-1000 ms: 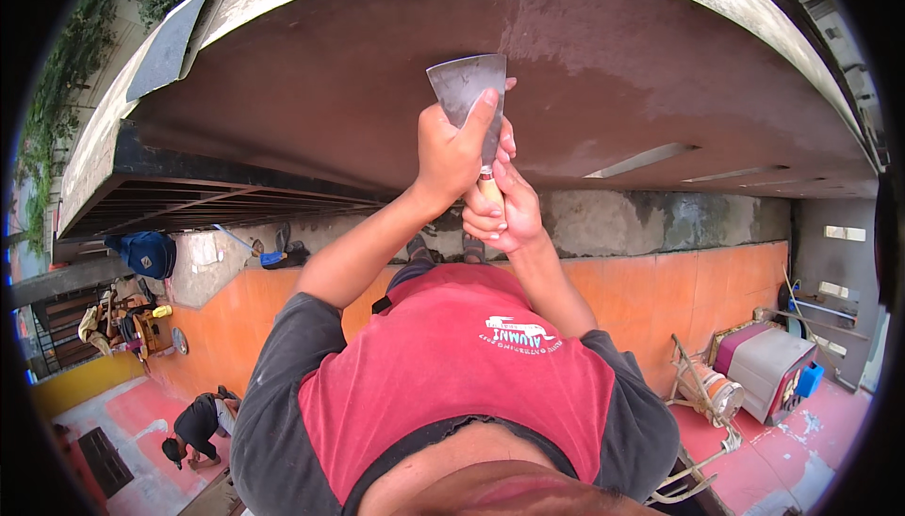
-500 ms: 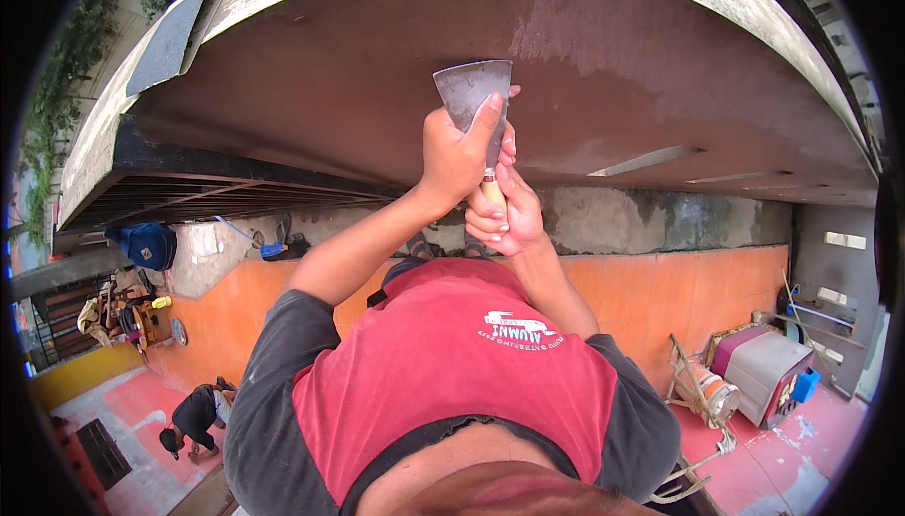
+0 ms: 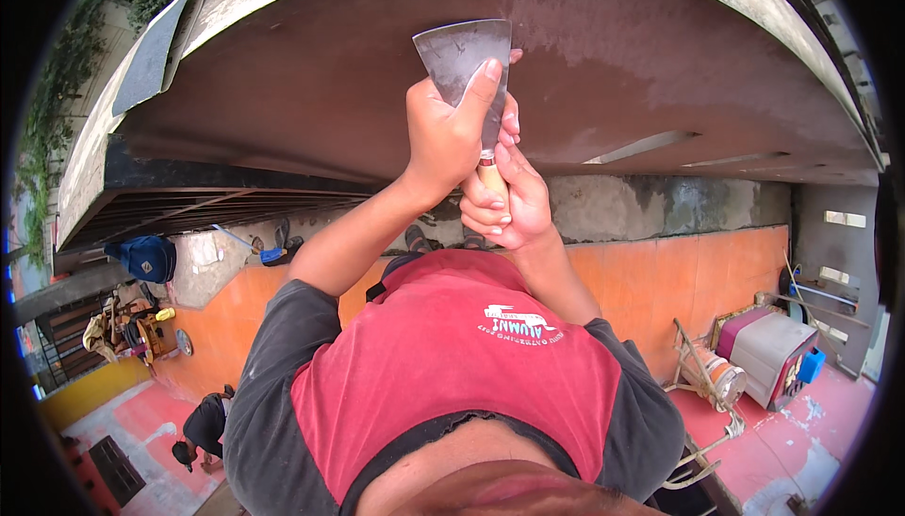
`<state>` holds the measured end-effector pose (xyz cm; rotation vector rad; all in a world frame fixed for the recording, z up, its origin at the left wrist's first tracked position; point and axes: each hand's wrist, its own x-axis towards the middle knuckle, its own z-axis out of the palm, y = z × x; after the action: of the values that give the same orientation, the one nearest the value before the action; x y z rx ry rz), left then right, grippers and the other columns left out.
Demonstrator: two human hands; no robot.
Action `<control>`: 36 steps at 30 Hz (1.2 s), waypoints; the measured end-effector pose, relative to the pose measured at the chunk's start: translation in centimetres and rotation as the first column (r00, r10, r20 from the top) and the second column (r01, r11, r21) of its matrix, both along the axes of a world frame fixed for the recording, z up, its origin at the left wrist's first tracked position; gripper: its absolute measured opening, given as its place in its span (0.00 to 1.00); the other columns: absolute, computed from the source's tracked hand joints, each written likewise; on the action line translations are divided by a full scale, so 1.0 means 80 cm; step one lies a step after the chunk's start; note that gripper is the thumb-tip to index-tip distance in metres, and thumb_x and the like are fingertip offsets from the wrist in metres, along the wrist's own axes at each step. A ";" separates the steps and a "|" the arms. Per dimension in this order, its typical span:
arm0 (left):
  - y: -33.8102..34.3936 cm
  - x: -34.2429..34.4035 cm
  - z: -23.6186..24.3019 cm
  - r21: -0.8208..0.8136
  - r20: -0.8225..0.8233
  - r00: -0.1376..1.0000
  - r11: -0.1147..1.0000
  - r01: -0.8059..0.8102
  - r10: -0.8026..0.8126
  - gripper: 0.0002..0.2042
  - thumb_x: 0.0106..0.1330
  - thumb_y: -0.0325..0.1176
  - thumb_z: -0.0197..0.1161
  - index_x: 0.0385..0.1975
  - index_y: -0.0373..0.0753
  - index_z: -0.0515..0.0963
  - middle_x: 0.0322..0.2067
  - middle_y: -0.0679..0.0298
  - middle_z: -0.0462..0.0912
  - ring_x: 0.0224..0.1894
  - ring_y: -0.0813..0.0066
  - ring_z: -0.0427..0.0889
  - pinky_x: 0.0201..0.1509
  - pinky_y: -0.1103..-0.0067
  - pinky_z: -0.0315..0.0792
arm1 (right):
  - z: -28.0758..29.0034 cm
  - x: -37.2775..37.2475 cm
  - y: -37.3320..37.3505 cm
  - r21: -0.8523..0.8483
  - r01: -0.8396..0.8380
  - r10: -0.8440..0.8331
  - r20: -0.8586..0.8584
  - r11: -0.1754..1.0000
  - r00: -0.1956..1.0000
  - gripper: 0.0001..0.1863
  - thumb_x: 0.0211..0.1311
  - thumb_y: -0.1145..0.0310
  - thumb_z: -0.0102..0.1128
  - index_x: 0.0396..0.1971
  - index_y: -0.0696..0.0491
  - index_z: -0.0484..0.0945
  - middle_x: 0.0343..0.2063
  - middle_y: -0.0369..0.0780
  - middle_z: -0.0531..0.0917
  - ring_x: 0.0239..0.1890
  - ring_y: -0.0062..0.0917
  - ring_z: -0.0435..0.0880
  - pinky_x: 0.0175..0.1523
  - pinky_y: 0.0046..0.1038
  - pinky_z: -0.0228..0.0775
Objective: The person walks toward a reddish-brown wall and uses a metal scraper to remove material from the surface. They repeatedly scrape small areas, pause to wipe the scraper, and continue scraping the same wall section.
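Note:
A wide metal scraper [image 3: 462, 49] with a wooden handle is held upright in front of the brown painted concrete surface [image 3: 650, 64]; whether its edge touches the surface I cannot tell. My left hand [image 3: 443, 139] is closed on the blade, thumb across its face and fingers behind it. Lower down, my right hand [image 3: 518, 205] wraps round the handle, with some fingertips showing at the blade's right side.
A black metal grille [image 3: 198, 200] runs leftward beside an orange surface [image 3: 650, 271]. Below are a blue bag [image 3: 146, 257], a crouching co-worker [image 3: 203, 426], an orange-white bucket [image 3: 716, 375] with sticks and rope, and a grey-maroon container [image 3: 768, 356].
The scraper and both my hands have moved up and a little left, after a slight dip half a second ago. The grip looks the same. The co-worker at lower left has shifted slightly.

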<state>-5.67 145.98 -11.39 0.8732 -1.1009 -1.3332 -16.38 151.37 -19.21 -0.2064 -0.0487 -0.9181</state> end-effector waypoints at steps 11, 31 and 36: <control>-0.007 -0.014 0.029 -0.063 -0.016 1.000 0.998 -0.001 0.000 0.16 0.77 0.37 0.57 0.51 0.27 0.80 0.20 0.62 0.80 0.21 0.79 0.78 0.27 0.81 0.73 | 0.020 -0.016 -0.011 -0.071 -0.005 0.005 -0.001 0.997 1.000 0.09 0.83 0.55 0.36 0.53 0.35 0.67 0.21 0.37 0.66 0.11 0.15 0.58 0.14 0.17 0.54; -0.001 -0.012 0.027 -0.086 -0.065 0.994 0.991 -0.099 0.093 0.15 0.77 0.36 0.57 0.49 0.29 0.81 0.20 0.62 0.81 0.20 0.79 0.79 0.25 0.81 0.74 | 0.041 -0.022 -0.017 -0.068 -0.095 0.091 -0.068 0.993 0.994 0.13 0.83 0.51 0.34 0.52 0.39 0.67 0.18 0.34 0.65 0.11 0.14 0.59 0.15 0.18 0.55; 0.008 -0.008 0.019 -0.012 -0.041 0.998 0.998 -0.056 0.056 0.16 0.77 0.36 0.56 0.53 0.29 0.79 0.20 0.62 0.79 0.21 0.79 0.77 0.27 0.81 0.73 | 0.031 -0.019 -0.001 0.039 -0.131 0.131 -0.022 0.991 0.991 0.13 0.83 0.50 0.35 0.51 0.39 0.67 0.18 0.34 0.65 0.10 0.14 0.59 0.15 0.18 0.54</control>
<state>-6.28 146.58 -9.90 0.8572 -1.0455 -1.2905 -17.90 151.30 -16.77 -0.1772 -0.0224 -0.7849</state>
